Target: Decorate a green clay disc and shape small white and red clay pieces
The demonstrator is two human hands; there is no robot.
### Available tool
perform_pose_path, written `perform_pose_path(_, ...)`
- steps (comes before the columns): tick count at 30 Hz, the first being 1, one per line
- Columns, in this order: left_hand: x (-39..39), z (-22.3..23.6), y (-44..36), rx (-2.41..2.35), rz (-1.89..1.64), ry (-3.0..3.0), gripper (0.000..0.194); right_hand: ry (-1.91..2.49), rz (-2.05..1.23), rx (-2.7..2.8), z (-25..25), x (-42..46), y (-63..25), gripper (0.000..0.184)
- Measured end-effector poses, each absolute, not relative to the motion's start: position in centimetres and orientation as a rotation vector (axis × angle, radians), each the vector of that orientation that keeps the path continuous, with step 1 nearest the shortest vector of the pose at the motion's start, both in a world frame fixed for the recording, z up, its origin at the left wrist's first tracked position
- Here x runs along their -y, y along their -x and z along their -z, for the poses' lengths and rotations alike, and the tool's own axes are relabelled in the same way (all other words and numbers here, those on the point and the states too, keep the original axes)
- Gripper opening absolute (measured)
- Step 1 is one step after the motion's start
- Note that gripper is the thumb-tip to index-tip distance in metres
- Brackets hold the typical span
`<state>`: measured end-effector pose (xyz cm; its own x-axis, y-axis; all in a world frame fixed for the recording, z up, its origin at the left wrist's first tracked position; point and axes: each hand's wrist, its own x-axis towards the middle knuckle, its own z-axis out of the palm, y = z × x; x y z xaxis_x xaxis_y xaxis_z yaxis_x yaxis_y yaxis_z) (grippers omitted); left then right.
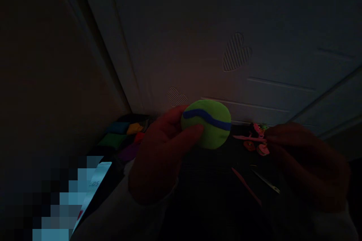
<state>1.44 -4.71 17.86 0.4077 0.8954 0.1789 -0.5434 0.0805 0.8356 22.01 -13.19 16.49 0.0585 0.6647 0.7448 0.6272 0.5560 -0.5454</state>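
Observation:
The scene is very dark. My left hand (161, 150) is closed around a round flat green clay disc (210, 130) with a wavy blue strip (207, 117) laid across its top; my thumb presses its front face. My right hand (299, 158) is pinched on the end of a thin pink tool (250, 138) that points left toward the disc. Small pink and red clay pieces (258, 147) lie just under the tool's tip.
A tray of coloured clay blocks (124, 133) sits at the left by the wall. A thin pink stick (246, 186) and a pale blade-like tool (266, 180) lie on the dark surface. A lit screen (93, 186) glows at the lower left. A white panel with heart cut-outs (236, 56) stands behind.

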Motion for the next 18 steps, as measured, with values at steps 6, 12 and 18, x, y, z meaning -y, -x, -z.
perform_pose_path(6, 5.2, -17.9, -1.6, -0.382, -1.088, -1.002, 0.023, 1.133, 0.019, 1.723, -16.8, 13.2, -20.9, 0.034)
perform_pose_path(12, 5.4, -17.7, -1.7, -0.35, -1.036, -1.055, 0.026, 1.128, 0.046, 1.735, -16.9, 12.9, -20.5, 0.038)
perform_pose_path(18, 5.6, -17.6, -1.5, -0.361, -1.042, -1.077, 0.024, 1.138, 0.059, 1.751, -17.1, 12.7, -20.5, 0.035)
